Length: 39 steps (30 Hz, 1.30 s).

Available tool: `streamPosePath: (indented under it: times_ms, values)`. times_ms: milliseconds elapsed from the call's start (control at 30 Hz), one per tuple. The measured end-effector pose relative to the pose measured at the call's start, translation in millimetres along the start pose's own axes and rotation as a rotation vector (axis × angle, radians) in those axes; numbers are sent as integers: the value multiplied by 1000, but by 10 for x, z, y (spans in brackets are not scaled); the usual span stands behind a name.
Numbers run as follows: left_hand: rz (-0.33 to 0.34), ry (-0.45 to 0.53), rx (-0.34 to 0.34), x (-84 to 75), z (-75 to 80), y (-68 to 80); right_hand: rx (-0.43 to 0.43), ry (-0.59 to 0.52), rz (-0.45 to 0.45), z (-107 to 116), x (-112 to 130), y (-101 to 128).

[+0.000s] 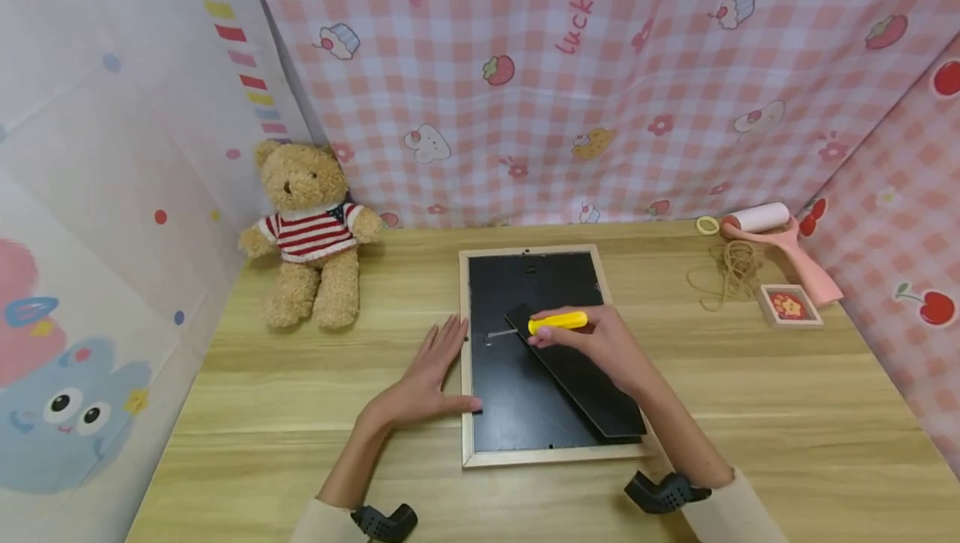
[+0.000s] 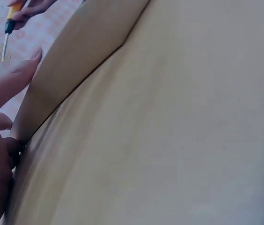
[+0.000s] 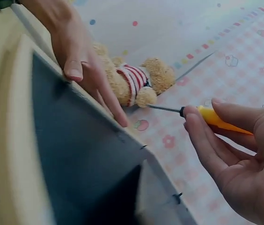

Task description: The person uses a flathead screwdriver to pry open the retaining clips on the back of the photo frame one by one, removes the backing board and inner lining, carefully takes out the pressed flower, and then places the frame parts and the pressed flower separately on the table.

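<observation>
A wooden picture frame (image 1: 536,458) lies face down at the middle of the bench (image 1: 750,409), its black backing board (image 1: 517,393) up. A black stand flap (image 1: 581,376) runs across the backing from about 11 o'clock down to 5 o'clock. The right hand (image 1: 600,343) is over the frame's upper middle, fingers curled round a yellow-handled screwdriver (image 1: 558,323) — the thin metal shaft points toward 9 o'clock, its tip above the backing near the left rail. The left hand (image 1: 431,376) lies flat on the bench at 9 o'clock of the frame, fingers straight and relaxed, the thumb touching the frame's left rail near its lower end.

At 10 o'clock on the bench, against the curtain, sits a teddy bear (image 1: 311,230) in a striped jumper. At 2 o'clock lie a pink lint roller (image 1: 780,243), a loose coil of twine (image 1: 731,272), a small roll of tape (image 1: 707,225) and — just beside the roller's handle — a small framed picture (image 1: 789,306).
</observation>
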<state>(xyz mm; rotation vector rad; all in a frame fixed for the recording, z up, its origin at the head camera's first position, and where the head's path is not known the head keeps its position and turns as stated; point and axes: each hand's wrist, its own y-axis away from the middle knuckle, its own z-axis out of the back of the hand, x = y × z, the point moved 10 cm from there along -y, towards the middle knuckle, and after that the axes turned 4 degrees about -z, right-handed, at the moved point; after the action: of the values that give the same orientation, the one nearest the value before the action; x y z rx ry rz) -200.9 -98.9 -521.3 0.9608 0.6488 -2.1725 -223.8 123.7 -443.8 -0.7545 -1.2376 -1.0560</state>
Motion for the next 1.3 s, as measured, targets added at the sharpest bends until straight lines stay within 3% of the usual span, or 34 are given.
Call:
streamPosePath:
  times_ms: [233, 433, 667, 1000, 1100, 1300]
  values:
    - [4, -9, 35, -63, -135, 169, 99, -5, -65, -158, -224, 325]
    - [33, 12, 69, -39, -159, 200, 95, 141, -20, -341, -245, 468]
    - [15, 25, 81, -118, -128, 204, 44, 231, 20, -473, -192, 514]
    - [-4, 17, 78, -122, -154, 197, 48, 235, 50, -581, -112, 505]
    - [10, 24, 80, -87, -165, 193, 60, 249, 90, -662, 11, 479]
    - [77, 25, 105, -31, -176, 197, 58, 391, 246, -827, 314, 492]
